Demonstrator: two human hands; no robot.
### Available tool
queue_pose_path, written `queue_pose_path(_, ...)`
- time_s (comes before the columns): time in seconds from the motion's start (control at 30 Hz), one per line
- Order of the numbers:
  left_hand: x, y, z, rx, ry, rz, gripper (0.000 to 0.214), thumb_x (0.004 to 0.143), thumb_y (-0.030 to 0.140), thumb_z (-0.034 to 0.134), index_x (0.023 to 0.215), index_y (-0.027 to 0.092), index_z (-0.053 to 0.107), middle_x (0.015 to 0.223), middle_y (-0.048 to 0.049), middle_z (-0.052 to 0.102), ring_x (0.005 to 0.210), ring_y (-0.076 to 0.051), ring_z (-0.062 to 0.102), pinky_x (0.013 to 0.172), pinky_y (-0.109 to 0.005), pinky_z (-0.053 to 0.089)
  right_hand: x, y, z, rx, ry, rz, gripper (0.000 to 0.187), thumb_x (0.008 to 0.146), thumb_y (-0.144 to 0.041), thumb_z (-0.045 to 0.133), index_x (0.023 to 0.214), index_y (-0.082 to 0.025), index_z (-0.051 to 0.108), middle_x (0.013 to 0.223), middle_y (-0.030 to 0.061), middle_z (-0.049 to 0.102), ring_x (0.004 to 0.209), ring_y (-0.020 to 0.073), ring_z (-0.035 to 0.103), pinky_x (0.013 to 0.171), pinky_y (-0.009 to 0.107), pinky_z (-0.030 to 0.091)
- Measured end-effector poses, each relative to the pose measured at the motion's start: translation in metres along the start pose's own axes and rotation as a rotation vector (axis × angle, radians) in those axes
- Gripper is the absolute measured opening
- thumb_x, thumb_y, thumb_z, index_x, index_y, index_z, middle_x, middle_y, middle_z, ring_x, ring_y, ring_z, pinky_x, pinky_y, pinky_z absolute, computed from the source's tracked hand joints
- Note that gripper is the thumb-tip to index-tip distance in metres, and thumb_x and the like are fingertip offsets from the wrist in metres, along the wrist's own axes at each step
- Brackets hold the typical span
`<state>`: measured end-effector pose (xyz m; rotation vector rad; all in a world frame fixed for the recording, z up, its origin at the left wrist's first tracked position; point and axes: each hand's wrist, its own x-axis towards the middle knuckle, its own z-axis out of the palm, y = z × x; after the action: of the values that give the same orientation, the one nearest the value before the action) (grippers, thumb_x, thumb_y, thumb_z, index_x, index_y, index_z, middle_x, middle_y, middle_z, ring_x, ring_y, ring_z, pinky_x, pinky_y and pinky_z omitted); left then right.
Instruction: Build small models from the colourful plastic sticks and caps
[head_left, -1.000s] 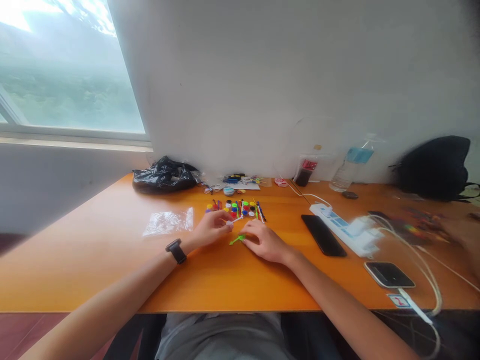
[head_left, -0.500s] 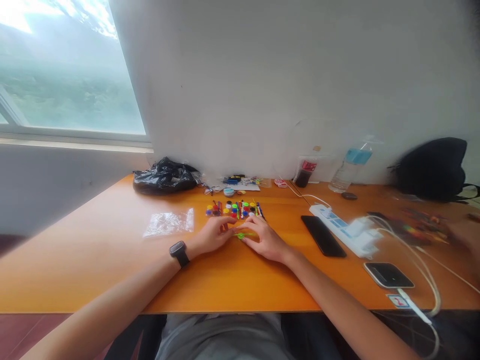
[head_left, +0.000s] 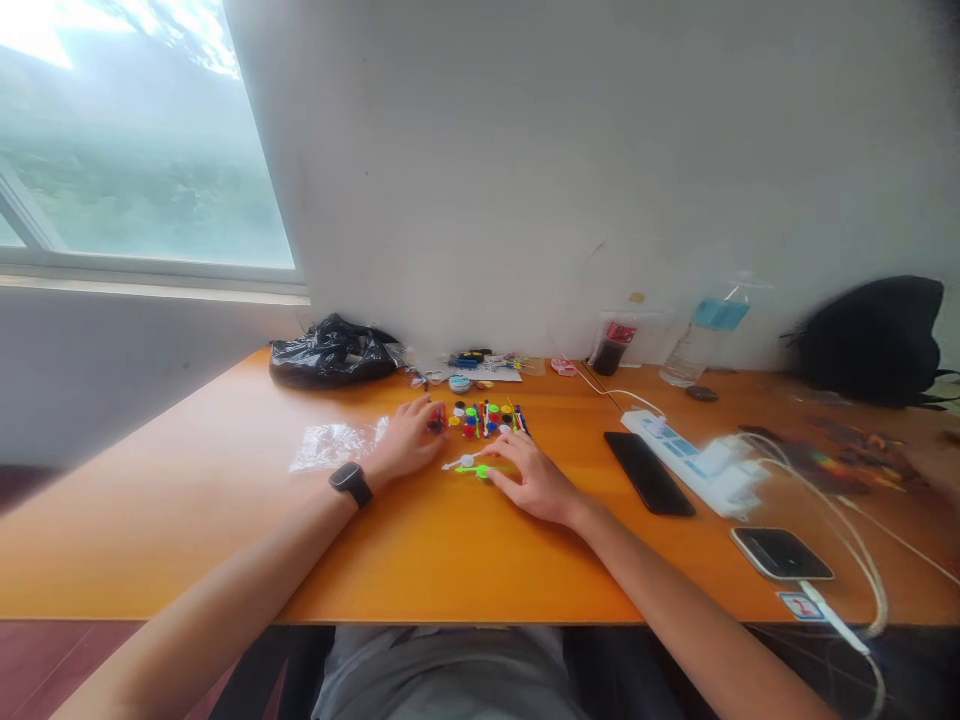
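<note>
A cluster of small coloured discs and thin coloured sticks [head_left: 484, 416] lies on the orange table [head_left: 225, 520]. My left hand [head_left: 409, 440], a black watch on its wrist, reaches into the cluster's left end, fingertips pinched on a dark piece I cannot name. My right hand [head_left: 529, 478] rests on the table with fingers curled, its fingertips touching a green stick-and-disc piece [head_left: 480, 470]. A white stick-and-disc piece [head_left: 465, 461] lies just beside the green one, between the two hands.
An empty clear plastic bag [head_left: 337, 445] lies left of my left hand; a black plastic bag [head_left: 334, 352] and more small parts sit by the wall. A black phone [head_left: 649, 472], power strip [head_left: 694, 460], second phone [head_left: 781, 552] with cable, bottle [head_left: 701, 340], dark bag and another person's hand [head_left: 934, 465] are at the right.
My left hand left the green piece and moved forward-left to the coloured cluster. The white piece now lies free beside the green one. My right hand stayed nearly in place.
</note>
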<state>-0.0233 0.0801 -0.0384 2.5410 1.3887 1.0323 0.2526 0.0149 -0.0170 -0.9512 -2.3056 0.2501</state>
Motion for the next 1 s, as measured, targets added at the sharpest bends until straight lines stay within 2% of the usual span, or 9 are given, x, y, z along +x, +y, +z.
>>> queue_pose_path(0.13,0.0004,-0.0044,0.0069,0.070,-0.044,0.024,0.028,0.099,0.041,0.061,0.121,0.025,0.068,0.141,-0.0110,0.064,0.128,-0.034,0.057,0.109,-0.051,0.048,-0.0001,-0.0001,0.0007,0.004,0.007,-0.001,0.020,0.097,-0.019,0.067,0.116,-0.026,0.068,0.112,0.0070,0.068,0.113,0.0273,0.062,0.103,0.046,0.051)
queue_pose_path(0.33,0.0022,-0.0015,0.0018,0.073,-0.058,0.006,0.017,0.098,0.039,0.061,0.097,0.023,0.068,0.112,-0.0097,0.070,0.103,-0.028,0.065,0.096,-0.041,0.052,-0.0003,0.0000,0.0005,0.006,0.007,-0.005,0.015,0.098,-0.019,0.067,0.111,-0.025,0.069,0.111,0.0070,0.069,0.112,0.0264,0.062,0.102,0.044,0.051)
queue_pose_path(0.43,0.0021,-0.0012,0.0010,0.074,-0.035,-0.002,0.017,0.098,0.038,0.061,0.098,0.023,0.067,0.104,-0.0089,0.069,0.095,-0.026,0.063,0.091,-0.040,0.051,-0.0003,0.0003,0.0006,0.011,0.007,-0.003,0.013,0.098,-0.020,0.067,0.109,-0.025,0.070,0.109,0.0069,0.069,0.110,0.0261,0.062,0.101,0.045,0.051)
queue_pose_path(0.63,0.0014,-0.0032,0.0039,0.100,-0.030,-0.014,0.018,0.100,0.039,0.060,0.103,0.024,0.068,0.105,-0.0099,0.068,0.096,-0.027,0.062,0.087,-0.039,0.049,-0.0002,-0.0003,0.0001,0.024,0.012,-0.010,0.011,0.099,-0.021,0.066,0.108,-0.025,0.071,0.108,0.0073,0.069,0.109,0.0262,0.062,0.101,0.046,0.051)
queue_pose_path(0.83,0.0018,-0.0008,0.0022,0.138,-0.044,-0.032,0.021,0.102,0.039,0.056,0.094,0.023,0.067,0.097,-0.0090,0.067,0.088,-0.026,0.060,0.080,-0.038,0.047,0.0001,-0.0012,-0.0004,0.020,0.001,-0.009,0.010,0.100,-0.022,0.064,0.108,-0.024,0.071,0.106,0.0073,0.068,0.107,0.0256,0.061,0.100,0.044,0.051)
queue_pose_path(1.0,0.0011,-0.0047,0.0064,0.164,-0.049,-0.013,0.020,0.103,0.036,0.053,0.107,0.024,0.069,0.108,-0.0106,0.068,0.097,-0.028,0.060,0.087,-0.040,0.047,0.0001,-0.0011,0.0003,0.018,0.000,-0.008,0.010,0.100,-0.022,0.064,0.107,-0.024,0.071,0.107,0.0071,0.068,0.109,0.0258,0.061,0.100,0.044,0.051)
